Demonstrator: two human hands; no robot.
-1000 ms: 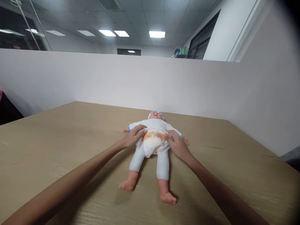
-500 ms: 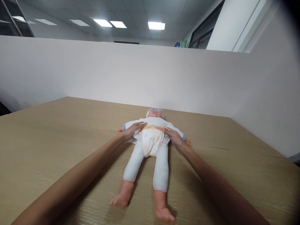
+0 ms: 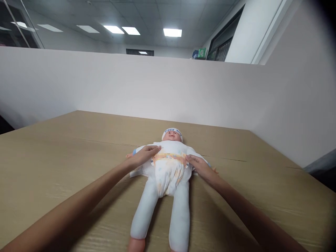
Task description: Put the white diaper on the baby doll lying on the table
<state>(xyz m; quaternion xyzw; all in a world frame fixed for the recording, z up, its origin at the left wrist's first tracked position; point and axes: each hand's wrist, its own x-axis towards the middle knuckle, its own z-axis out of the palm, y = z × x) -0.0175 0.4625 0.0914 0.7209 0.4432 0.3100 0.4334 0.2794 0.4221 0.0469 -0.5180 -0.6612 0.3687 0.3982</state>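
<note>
A baby doll (image 3: pixel 180 210) in a white outfit and a cap with blue lettering lies on its back, legs towards me. Around its hips is a white diaper (image 3: pixel 168 176) with an orange printed waistband. My left hand (image 3: pixel 144 155) is closed beside the left end of the waistband, thumb and fingers together over the doll's white shirt (image 3: pixel 172 147); what is pinched there is unclear. At the waistband's right end, my right hand (image 3: pixel 198 163) has its fingertips closed on the diaper edge. A white flap (image 3: pixel 136 172) spreads out below my left wrist.
The doll lies on a wide tan tabletop (image 3: pixel 78 147) with thin seams. A white partition (image 3: pixel 131 87) rises behind it, and another wall (image 3: pixel 294 105) stands at right. Beyond the partition is a green package (image 3: pixel 202 53).
The view has shifted, so the doll sits lower and its feet are mostly cut off. My left hand has moved slightly outward from the diaper's front; my right hand stays at its side.
</note>
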